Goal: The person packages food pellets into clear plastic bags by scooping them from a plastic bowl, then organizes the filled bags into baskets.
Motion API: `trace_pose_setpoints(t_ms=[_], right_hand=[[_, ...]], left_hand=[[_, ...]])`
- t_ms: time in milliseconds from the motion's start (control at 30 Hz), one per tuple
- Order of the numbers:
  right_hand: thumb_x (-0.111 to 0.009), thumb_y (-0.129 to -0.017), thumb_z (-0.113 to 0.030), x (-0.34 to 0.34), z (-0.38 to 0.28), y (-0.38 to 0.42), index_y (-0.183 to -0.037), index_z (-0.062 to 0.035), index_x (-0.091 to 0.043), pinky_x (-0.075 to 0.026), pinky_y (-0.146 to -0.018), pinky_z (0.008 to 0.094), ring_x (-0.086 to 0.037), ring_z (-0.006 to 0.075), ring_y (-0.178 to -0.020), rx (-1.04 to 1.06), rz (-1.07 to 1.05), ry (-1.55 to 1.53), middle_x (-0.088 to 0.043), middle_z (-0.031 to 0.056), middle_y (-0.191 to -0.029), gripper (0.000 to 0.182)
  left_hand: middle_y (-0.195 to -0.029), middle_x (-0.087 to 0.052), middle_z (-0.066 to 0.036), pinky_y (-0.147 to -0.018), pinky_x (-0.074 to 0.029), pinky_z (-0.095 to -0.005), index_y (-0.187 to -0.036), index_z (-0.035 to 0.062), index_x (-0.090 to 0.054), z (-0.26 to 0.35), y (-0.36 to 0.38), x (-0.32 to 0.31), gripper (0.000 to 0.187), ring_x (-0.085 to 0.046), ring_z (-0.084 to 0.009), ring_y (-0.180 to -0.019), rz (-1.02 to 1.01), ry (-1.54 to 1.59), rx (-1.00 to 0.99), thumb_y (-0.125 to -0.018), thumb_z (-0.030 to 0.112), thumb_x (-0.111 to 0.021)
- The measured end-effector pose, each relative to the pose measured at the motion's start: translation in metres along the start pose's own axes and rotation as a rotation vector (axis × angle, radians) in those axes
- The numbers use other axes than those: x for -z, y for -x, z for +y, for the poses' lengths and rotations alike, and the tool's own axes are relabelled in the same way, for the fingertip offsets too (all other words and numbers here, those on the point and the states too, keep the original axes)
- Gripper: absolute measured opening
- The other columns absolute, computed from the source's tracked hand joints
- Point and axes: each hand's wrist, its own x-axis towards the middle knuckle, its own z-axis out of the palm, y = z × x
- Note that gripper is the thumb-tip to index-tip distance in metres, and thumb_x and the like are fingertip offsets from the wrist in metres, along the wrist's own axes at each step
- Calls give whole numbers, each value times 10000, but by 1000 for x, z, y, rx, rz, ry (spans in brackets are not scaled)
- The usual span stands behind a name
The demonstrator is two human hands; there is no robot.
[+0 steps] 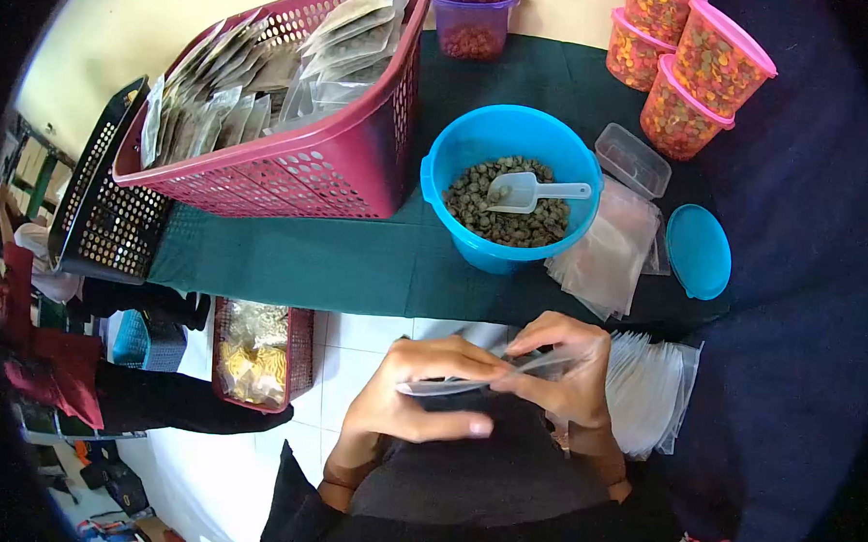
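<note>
My left hand and my right hand are together in front of my body, below the edge of the table. Between them is a clear plastic bag, pinched by the fingers of both hands. Just beyond stands a blue bucket partly filled with small dark grey-brown pieces. A white scoop rests on those pieces, handle to the right. A stack of flat clear bags lies beside the bucket. Close to my right forearm is a fanned pile of clear bags.
A pink basket full of filled bags stands back left, near a black basket. At right are a blue lid, a clear container and pink-lidded tubs. A crate sits on the floor near a person.
</note>
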Motion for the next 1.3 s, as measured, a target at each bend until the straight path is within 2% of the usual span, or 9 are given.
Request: trace_pose_setpoints(t_ms=[200, 433, 633, 700, 867, 967, 1067, 1167, 1300], right_hand=[[-637, -643, 12, -2, 0, -2, -732, -3, -630, -433, -576, 230, -569, 137, -648, -10, -82, -1, -609, 81, -706, 91], [-643, -628, 26, -6, -2, -2, -702, 12, -618, -416, -531, 229, -549, 133, -567, 20, -91, -17, -600, 102, -675, 80], [-672, -619, 5, -18, 1, -6, -612, 6, -567, -363, -475, 209, -492, 86, -521, 120, 6, 77, -558, 59, -582, 106], [-685, -628, -27, -30, 6, -8, -567, -13, -517, -341, -461, 208, -439, 58, -500, -20, 43, 17, -513, 14, -540, 179], [-725, -603, -114, -80, 20, -17, -951, 13, -520, -431, -699, 244, -540, 122, -788, -264, -399, -51, -579, 57, -818, 423], [-688, -651, -104, -117, 36, -13, -931, 33, -532, -440, -673, 244, -544, 108, -751, -412, -489, -214, -591, 75, -856, 349], [-661, -678, -90, -142, 34, -18, -903, 41, -541, -445, -650, 237, -545, 102, -729, -333, -316, -196, -594, 67, -829, 287], [-647, -689, -71, -160, 36, -17, -907, 44, -537, -450, -674, 254, -553, 118, -749, -321, -214, -269, -591, 83, -852, 270], [-654, -681, -59, -200, 34, -11, -957, 35, -516, -448, -727, 266, -545, 130, -819, -260, -237, -228, -577, 86, -912, 322]], left_hand=[[-689, -608, -103, -532, -439, -232, -742, -11, -615, -7, 10, -17, 103, -578, -147, -602, 393, -93, 111, -644, 3, -645], [-660, -605, -107, -529, -428, -228, -716, -8, -620, 1, 42, 2, 78, -569, -124, -576, 517, -215, 110, -643, 0, -644], [-706, -601, -135, -593, -453, -249, -716, -15, -601, 3, 63, 18, 69, -583, -163, -627, 591, -85, 36, -663, -59, -601], [-694, -590, -127, -589, -460, -259, -703, -22, -573, -4, 69, 26, 59, -580, -161, -624, 647, 189, -78, -675, -72, -585], [-706, -558, -90, -560, -458, -267, -748, -11, -515, 4, 86, 64, 37, -542, -136, -600, 847, 326, -168, -745, 16, -540], [-829, -550, -94, -627, -470, -302, -855, -14, -505, 7, 109, 89, 138, -543, -165, -696, 927, 387, -155, -797, 111, -503], [-1097, -449, -133, -740, -445, -353, -1150, -2, -348, 3, 135, 106, 472, -495, -204, -926, 820, 423, -161, -816, 308, -472], [-1119, -432, -118, -765, -434, -360, -1162, 1, -341, -3, 167, 118, 568, -475, -210, -958, 709, 380, 26, -753, 329, -558], [-1045, -458, -67, -729, -428, -266, -1124, -15, -380, -11, 205, 125, 609, -488, -130, -876, 471, 361, 253, -627, 123, -703]])
